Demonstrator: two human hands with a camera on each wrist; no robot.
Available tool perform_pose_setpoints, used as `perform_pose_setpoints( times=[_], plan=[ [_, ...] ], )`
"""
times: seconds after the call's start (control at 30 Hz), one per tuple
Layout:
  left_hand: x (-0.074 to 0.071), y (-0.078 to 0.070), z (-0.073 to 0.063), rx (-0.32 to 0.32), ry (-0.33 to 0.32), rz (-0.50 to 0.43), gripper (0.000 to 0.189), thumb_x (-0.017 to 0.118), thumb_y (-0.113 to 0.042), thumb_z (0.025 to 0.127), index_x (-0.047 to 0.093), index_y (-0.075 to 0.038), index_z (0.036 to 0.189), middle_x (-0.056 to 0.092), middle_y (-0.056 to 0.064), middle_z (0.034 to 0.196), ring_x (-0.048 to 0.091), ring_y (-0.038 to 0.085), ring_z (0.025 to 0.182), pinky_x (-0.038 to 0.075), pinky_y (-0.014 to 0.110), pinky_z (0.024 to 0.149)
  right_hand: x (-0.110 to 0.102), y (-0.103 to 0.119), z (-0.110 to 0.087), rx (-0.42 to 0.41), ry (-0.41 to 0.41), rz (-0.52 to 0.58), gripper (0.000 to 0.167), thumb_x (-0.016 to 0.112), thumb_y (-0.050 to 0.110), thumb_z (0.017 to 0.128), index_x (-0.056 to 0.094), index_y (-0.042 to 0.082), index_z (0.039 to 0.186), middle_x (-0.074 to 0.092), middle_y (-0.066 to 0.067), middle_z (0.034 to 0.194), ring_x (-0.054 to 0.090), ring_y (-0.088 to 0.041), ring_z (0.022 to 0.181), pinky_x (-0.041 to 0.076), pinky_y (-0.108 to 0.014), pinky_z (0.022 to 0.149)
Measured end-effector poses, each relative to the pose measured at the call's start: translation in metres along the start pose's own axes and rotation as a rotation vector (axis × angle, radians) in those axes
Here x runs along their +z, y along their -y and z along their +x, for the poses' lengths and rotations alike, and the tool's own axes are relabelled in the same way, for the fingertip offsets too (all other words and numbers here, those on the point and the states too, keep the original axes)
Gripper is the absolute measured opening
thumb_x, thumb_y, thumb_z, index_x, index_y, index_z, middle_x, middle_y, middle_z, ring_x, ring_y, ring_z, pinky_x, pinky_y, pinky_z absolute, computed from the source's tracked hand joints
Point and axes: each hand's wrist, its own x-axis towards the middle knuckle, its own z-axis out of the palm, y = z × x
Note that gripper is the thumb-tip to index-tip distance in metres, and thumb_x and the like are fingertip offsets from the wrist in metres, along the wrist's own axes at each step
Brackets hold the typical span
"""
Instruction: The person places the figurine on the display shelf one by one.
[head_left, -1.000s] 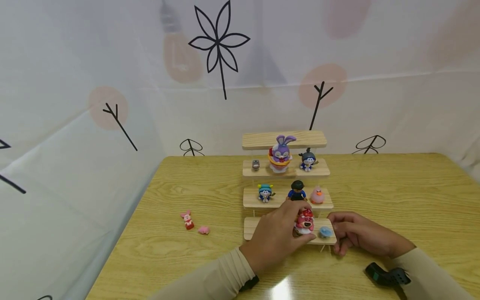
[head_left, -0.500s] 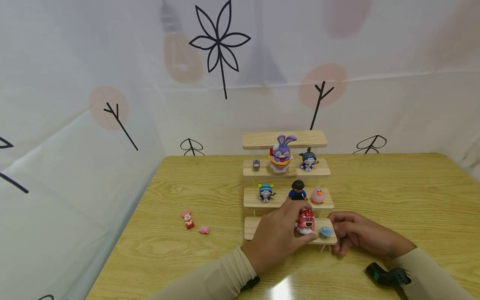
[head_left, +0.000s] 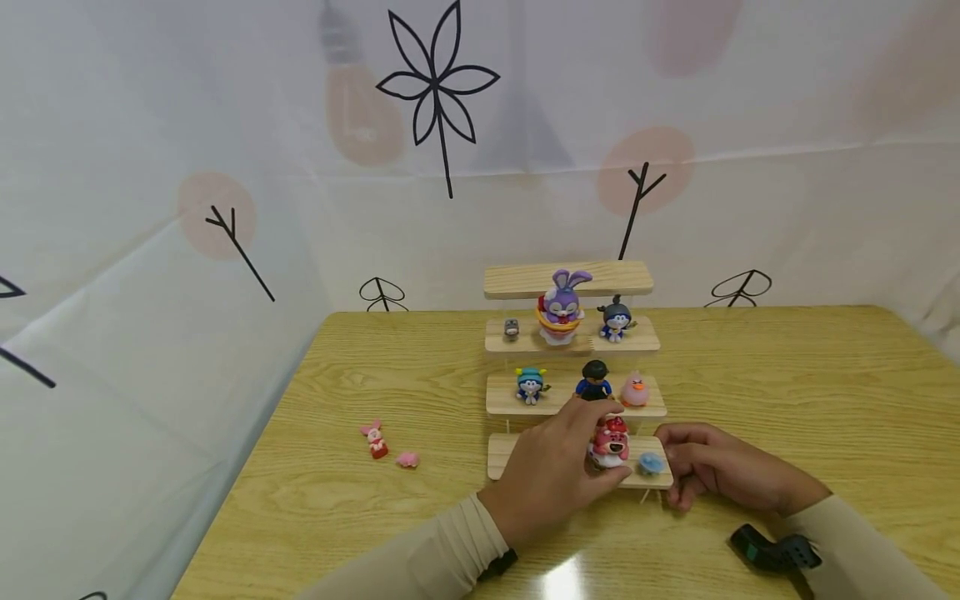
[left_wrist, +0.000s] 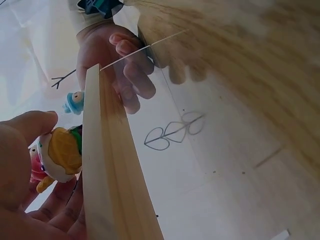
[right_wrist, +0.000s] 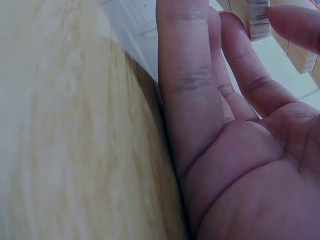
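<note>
My left hand (head_left: 551, 471) holds a pink-red bear figurine (head_left: 611, 446) with a white base between thumb and fingers, on the lowest tier of a wooden display shelf (head_left: 504, 450). In the left wrist view the thumb lies on one side of the bear figurine (left_wrist: 61, 152), with fingers on the other. Right of it sits a small figurine with a light-blue hat (head_left: 650, 463). My right hand (head_left: 723, 467) is at that tier's right end; in the right wrist view the thumb and a finger pinch the shelf's end (right_wrist: 259, 21). Its lower side rests along the table.
Higher tiers bear a purple rabbit figurine (head_left: 561, 308), a black-haired figurine (head_left: 595, 382), a pink bird figurine (head_left: 635, 390) and several others. A piglet figurine (head_left: 375, 440) and a small pink figurine (head_left: 408, 459) lie on the table (head_left: 315, 517) at left. A patterned cloth (head_left: 480, 217) hangs behind.
</note>
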Motion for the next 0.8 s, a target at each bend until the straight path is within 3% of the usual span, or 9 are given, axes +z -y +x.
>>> perform_pose_setpoints(
  times=[0.5, 0.8],
  plan=[
    [-0.0037, 0.005, -0.0018, 0.071, 0.026, 0.017, 0.063, 0.074, -0.036, 0.089, 0.043, -0.018, 0.141, 0.055, -0.007, 0.103, 0.038, -0.003, 0.068, 0.032, 0.004, 0.054, 0.0004, 0.0016, 0.0003, 0.03, -0.015, 0.005, 0.034, 0.021, 0.003, 0.108, 0.052, 0.004, 0.124, 0.071, -0.012, 0.106, 0.071, -0.02, 0.096, 0.061, -0.033, 0.083],
    [-0.0033, 0.0049, -0.0019, 0.047, 0.04, -0.045, 0.061, 0.072, -0.039, 0.092, 0.043, -0.019, 0.143, 0.056, -0.007, 0.108, 0.039, -0.005, 0.065, 0.032, 0.003, 0.055, 0.0002, 0.0018, 0.0, 0.031, -0.013, 0.013, 0.035, 0.021, 0.003, 0.108, 0.052, 0.004, 0.124, 0.071, -0.014, 0.108, 0.071, -0.021, 0.096, 0.061, -0.033, 0.083]
  ],
)
